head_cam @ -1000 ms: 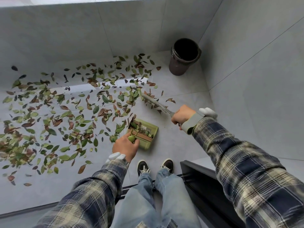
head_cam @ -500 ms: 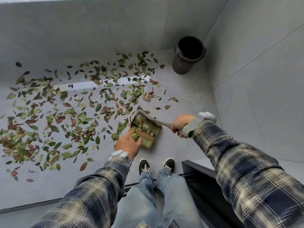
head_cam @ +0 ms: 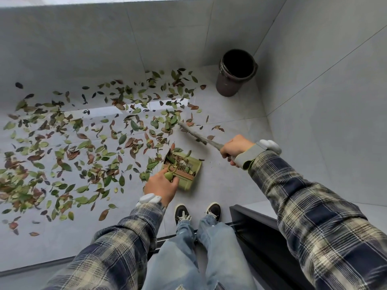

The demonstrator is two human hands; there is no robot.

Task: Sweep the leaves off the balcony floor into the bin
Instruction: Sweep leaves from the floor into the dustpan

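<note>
Green and brown leaves [head_cam: 79,147] lie scattered over the grey balcony floor [head_cam: 219,185], mostly left and centre. A green dustpan [head_cam: 188,174] stands on the floor in front of my feet, its mouth toward the leaves, with a few leaves inside. My left hand [head_cam: 162,186] grips its handle. My right hand [head_cam: 235,148] grips the handle of a grey brush [head_cam: 195,135], whose head reaches out to the leaves beyond the dustpan. A dark brown bin [head_cam: 234,74] stands open in the far right corner.
Grey tiled walls close the far side and the right side. A dark door-frame sill [head_cam: 257,229] runs behind my shoes [head_cam: 196,212]. Bare floor lies between the dustpan and the bin.
The brush head was over the dustpan mouth half a second ago; it has swung back out to the leaves farther away. The dustpan and left hand have stayed put.
</note>
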